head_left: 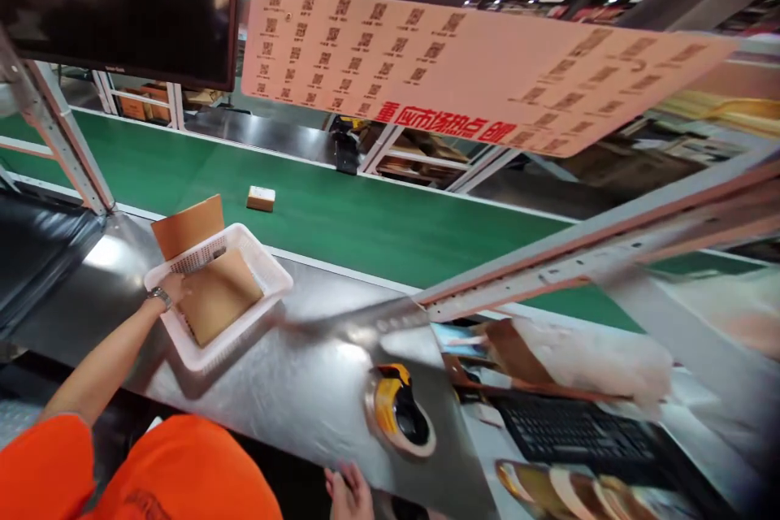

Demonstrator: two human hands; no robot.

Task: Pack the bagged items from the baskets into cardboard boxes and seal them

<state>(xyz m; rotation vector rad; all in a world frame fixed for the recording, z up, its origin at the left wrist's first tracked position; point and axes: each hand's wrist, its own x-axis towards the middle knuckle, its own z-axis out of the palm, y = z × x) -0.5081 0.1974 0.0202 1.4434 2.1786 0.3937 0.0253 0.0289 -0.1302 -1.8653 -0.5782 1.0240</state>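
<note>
Head view, nearest first: the right hand (348, 492) rests at the front edge of the shiny steel tabletop (305, 398), fingers loosely spread and holding nothing; only part of it shows at the bottom of the frame. Just beyond it lies a roll of tan packing tape with a yellow-and-black core (399, 413), flat on the metal, and to the right a black keyboard (573, 426).

Farther left, the left hand (175, 288), a watch on its wrist, reaches into the white perforated plastic basket (268, 264). Its fingers lie on the near-left edge of the flat brown cardboard box (216, 296) that lies tilted inside; whether they clamp the edge or only press on it I cannot tell. A brown flap stands up at the basket's far-left corner.

That box looks light and fairly stiff, though its panels would dent under a hard pinch; its matt surface should not slip. Opposite edges seem the safest hold.

Beyond, a small tan parcel (261, 197) sits on the green conveyor belt (366, 219).
</note>
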